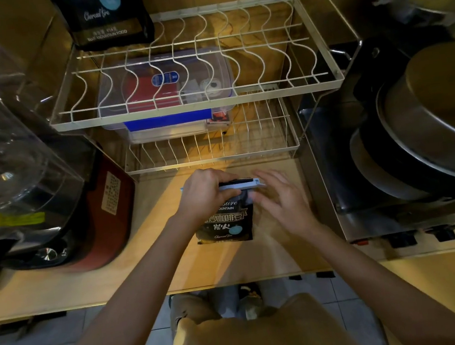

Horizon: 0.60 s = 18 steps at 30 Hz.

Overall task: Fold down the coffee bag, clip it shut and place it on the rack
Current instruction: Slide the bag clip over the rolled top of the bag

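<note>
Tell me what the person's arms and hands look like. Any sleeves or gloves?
No gloves: the left hand and the right hand are bare, with no rings, watch or bracelets showing. Both forearms are bare too, with no sleeves reaching into view. Lower down the person wears a tan top, and shoes show on the tiled floor.

**Colours on the counter**

I see a black coffee bag (228, 223) with white lettering and a pale blue dot, a light blue clip (246, 183), a cream wire rack (195, 102), a clear box (166, 94) with blue and red inside, and a tan wooden table (152, 269).
</note>
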Motion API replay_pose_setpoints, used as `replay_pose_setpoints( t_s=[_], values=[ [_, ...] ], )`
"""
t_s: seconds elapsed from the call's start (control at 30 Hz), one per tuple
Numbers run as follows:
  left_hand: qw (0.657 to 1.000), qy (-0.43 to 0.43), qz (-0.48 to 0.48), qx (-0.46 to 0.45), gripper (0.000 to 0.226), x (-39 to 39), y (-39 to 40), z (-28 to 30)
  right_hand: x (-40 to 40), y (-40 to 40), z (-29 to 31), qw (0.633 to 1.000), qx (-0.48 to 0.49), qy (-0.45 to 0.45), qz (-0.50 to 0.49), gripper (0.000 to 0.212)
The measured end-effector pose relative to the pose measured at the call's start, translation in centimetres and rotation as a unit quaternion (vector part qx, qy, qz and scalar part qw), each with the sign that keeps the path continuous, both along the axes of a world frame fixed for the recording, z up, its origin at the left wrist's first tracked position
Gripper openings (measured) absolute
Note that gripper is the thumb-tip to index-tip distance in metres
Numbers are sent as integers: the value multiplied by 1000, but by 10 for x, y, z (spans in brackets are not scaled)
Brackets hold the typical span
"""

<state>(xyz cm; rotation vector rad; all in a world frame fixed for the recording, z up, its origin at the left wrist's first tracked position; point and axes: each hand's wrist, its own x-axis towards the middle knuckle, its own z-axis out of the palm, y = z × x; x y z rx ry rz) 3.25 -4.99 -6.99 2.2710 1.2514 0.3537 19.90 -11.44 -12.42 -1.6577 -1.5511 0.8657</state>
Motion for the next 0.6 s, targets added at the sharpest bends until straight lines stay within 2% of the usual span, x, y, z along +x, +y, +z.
replay_pose_setpoints(
  t_s=[0.07, 0.1, 0.17, 0.23, 0.27, 0.33, 0.43, 0.5, 0.53, 0.6],
  values=[
    [1000, 5, -4, 18, 28, 0, -1, -1, -4, -6, -9, 984, -123, 131, 9, 78],
    [1000, 9, -7, 29, 29, 0, -1, -1, -8, -8, -15, 968, -164, 189, 19, 83],
    [998, 32, -20, 55, 38, -2, -2, -4, -17, -9, -30, 943, -211, 254, 44, 79],
    [996, 54, -2, 74, 68, -9, -3, -6, -24, -9, -41, 940, -213, 261, 56, 77],
    [996, 37, 28, 72, 86, -15, -4, -7, -26, -8, -44, 941, -209, 259, 56, 76],
    [991, -43, 125, 11, 113, -32, -9, -12, -28, -6, -46, 946, -201, 250, 53, 75],
    [946, -120, 224, -201, 126, -60, -19, -41, -27, -5, -46, 946, -207, 243, 60, 74],
    [924, -106, 196, -310, 123, -75, -26, -67, -26, -5, -46, 949, -210, 226, 71, 74],
    [923, -99, 163, -335, 119, -78, -30, -76, -25, -6, -47, 952, -208, 214, 71, 75],
    [934, -74, 126, -325, 104, -77, -32, -90, -23, -5, -47, 955, -204, 205, 68, 75]
  ],
)
